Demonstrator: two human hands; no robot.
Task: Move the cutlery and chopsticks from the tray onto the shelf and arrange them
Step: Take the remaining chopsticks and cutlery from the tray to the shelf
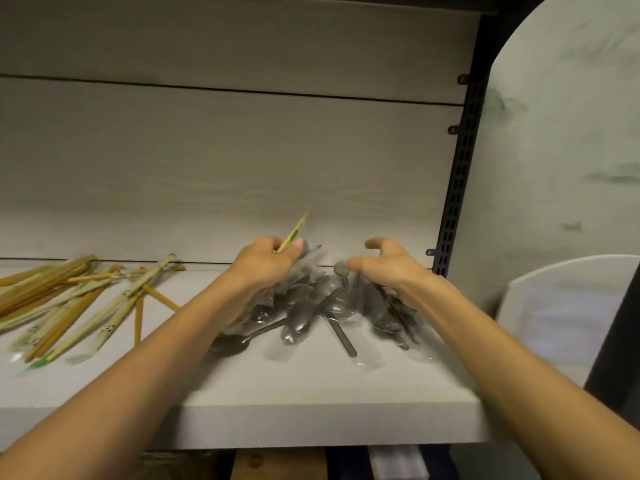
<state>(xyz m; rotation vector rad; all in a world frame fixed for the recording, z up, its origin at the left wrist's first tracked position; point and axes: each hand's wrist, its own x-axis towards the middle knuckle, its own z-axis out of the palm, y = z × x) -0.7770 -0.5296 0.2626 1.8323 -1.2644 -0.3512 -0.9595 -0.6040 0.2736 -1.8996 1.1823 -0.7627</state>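
A heap of plastic-wrapped metal spoons [311, 313] lies on the white shelf [277, 386], right of middle. My left hand [266, 261] hovers over the heap's back left and grips a wrapped pair of chopsticks [294, 232] that points up and to the right. My right hand [388, 265] is over the heap's right side, fingers curled, thumb and fingers touching the end of a spoon handle [341, 268]. A loose pile of wrapped chopsticks [76, 299] is spread across the left of the shelf.
The shelf's pale wood-grain back panel [242, 150] rises behind the hands. A black perforated upright [457, 174] bounds the shelf on the right. A white rounded object [568, 306] stands beyond it at the right. Boxes sit below the shelf edge.
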